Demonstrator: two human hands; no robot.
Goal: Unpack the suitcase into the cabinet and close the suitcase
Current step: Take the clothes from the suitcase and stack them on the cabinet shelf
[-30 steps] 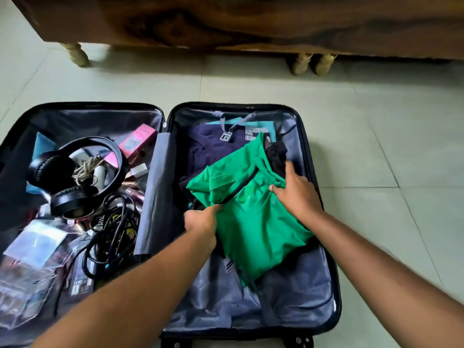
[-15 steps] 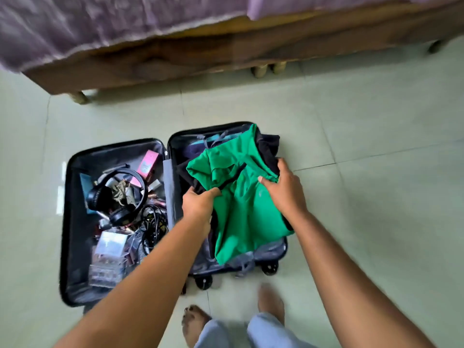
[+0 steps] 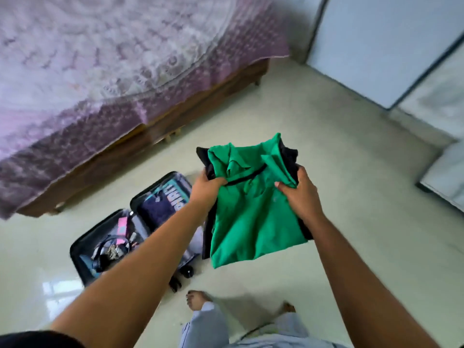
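Observation:
A folded green shirt [image 3: 251,222] with a dark garment [image 3: 288,153] under it hangs in the air above the floor, clear of the suitcase. My left hand [image 3: 207,188] grips the stack's left edge and my right hand [image 3: 300,194] grips its right edge. The black suitcase [image 3: 77,262] lies open on the floor at lower left. Its right half holds a dark navy garment [image 3: 154,210] and a teal printed one [image 3: 173,195]. Its left half holds black headphones [image 3: 105,254], a pink box [image 3: 123,224] and small items.
A wooden bed [image 3: 175,116] with a purple patterned cover [image 3: 113,59] stands behind the suitcase. Pale walls or cabinet panels [image 3: 376,46] rise at the upper right. My bare feet [image 3: 198,298] and light trousers show at the bottom on the tiled floor [image 3: 351,172].
I have stood up and lifted the green shirt with the dark garment out of the suitcase, up and to the right. The view has swung toward the room's right side.

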